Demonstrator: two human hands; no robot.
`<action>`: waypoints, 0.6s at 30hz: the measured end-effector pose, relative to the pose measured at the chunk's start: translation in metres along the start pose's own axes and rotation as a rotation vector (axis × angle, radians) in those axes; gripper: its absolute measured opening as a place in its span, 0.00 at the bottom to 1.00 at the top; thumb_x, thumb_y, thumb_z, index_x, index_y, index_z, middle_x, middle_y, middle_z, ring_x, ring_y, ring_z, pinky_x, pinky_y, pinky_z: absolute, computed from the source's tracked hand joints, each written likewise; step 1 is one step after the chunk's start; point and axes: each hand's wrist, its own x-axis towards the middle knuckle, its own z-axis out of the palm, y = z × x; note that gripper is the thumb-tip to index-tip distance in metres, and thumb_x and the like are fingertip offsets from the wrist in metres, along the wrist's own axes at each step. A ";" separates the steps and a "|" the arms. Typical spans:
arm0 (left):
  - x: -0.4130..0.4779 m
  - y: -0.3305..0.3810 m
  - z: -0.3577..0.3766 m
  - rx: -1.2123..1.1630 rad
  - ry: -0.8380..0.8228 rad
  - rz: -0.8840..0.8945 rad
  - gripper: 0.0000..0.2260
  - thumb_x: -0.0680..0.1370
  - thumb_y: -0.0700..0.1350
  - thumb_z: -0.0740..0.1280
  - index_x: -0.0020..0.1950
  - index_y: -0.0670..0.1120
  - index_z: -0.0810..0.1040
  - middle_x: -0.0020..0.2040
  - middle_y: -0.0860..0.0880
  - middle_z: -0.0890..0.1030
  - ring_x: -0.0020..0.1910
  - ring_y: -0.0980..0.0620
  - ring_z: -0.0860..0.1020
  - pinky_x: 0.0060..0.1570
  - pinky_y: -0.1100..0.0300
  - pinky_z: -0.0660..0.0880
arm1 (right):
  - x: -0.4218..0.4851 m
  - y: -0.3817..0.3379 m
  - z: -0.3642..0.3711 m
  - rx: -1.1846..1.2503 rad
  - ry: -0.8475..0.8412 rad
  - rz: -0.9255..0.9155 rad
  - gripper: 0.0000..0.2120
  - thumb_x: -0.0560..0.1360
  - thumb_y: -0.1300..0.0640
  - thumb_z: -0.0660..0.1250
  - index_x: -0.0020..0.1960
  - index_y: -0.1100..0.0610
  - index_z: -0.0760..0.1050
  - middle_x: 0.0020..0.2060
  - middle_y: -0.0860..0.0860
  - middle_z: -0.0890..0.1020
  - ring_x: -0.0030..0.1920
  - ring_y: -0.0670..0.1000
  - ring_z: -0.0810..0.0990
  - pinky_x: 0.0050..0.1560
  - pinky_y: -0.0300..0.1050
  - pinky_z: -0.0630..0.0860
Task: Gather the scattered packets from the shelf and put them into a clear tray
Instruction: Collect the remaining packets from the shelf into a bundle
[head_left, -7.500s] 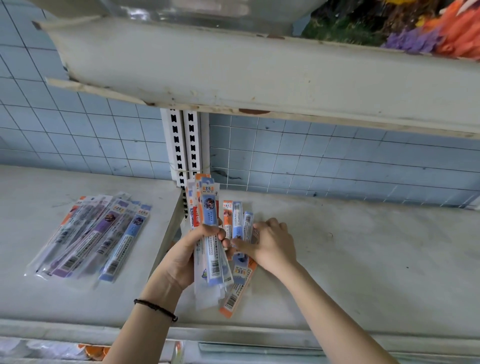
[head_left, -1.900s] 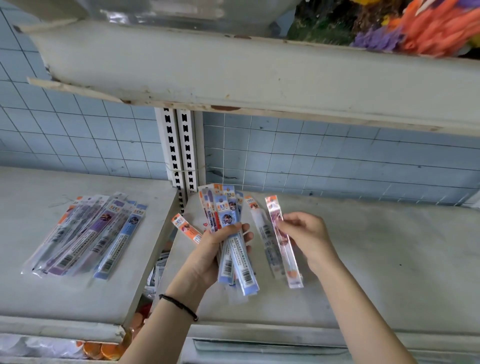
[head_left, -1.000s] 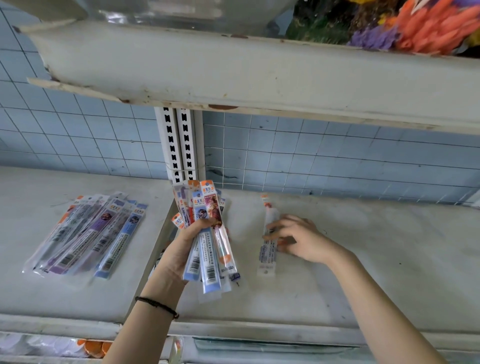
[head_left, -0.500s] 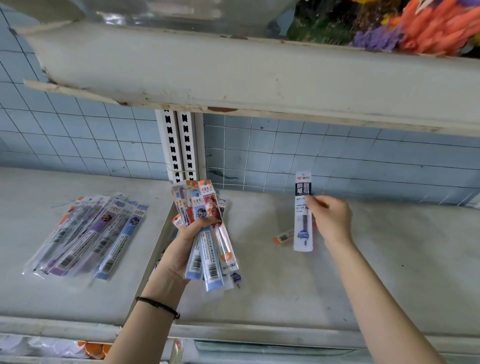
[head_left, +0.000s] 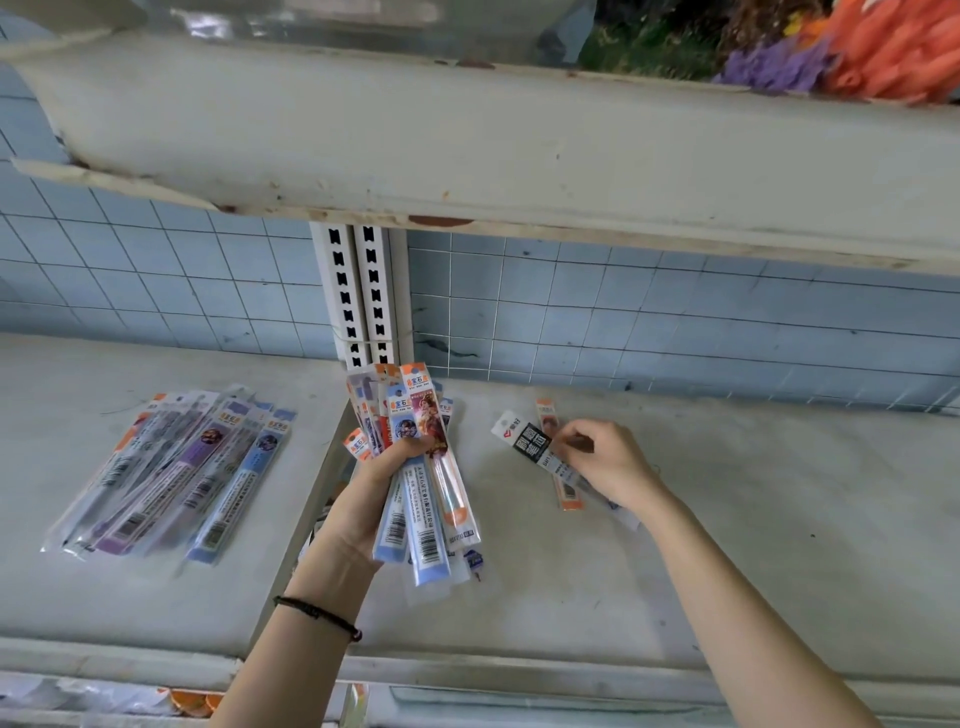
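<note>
Retail shop, stationery aisle. Tiered white metal display shelf (head_left: 675, 545) with a slotted upright (head_left: 358, 296) at 12 o'clock against a blue tiled wall (head_left: 649, 322); barcoded hang-hole packets (head_left: 171, 478) lie at 9 o'clock; colourful stock (head_left: 857, 52) fills the upper shelf (head_left: 467, 145) at 1 o'clock.

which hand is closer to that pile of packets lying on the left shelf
Left. The left hand, gripping a bunch of packets, is just right of the pile; the right hand is farther right.
</note>
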 end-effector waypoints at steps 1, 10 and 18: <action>0.000 -0.001 0.000 -0.003 0.000 -0.006 0.29 0.60 0.46 0.75 0.58 0.44 0.70 0.44 0.42 0.77 0.38 0.44 0.78 0.41 0.51 0.80 | 0.001 -0.001 0.002 0.023 0.011 -0.008 0.03 0.71 0.60 0.72 0.39 0.56 0.81 0.37 0.48 0.82 0.38 0.47 0.79 0.37 0.30 0.69; -0.002 -0.008 0.007 0.001 0.008 0.004 0.26 0.59 0.45 0.75 0.54 0.43 0.72 0.41 0.42 0.78 0.33 0.46 0.80 0.37 0.53 0.81 | 0.012 -0.010 0.028 0.221 0.278 0.294 0.14 0.71 0.57 0.68 0.33 0.66 0.75 0.38 0.61 0.81 0.41 0.56 0.77 0.40 0.44 0.70; -0.004 -0.007 0.006 -0.032 -0.019 0.019 0.24 0.60 0.45 0.75 0.54 0.44 0.73 0.40 0.43 0.78 0.32 0.47 0.80 0.37 0.53 0.81 | 0.003 -0.014 0.032 -0.443 0.180 0.294 0.35 0.64 0.36 0.72 0.62 0.57 0.71 0.61 0.54 0.74 0.62 0.59 0.69 0.55 0.50 0.67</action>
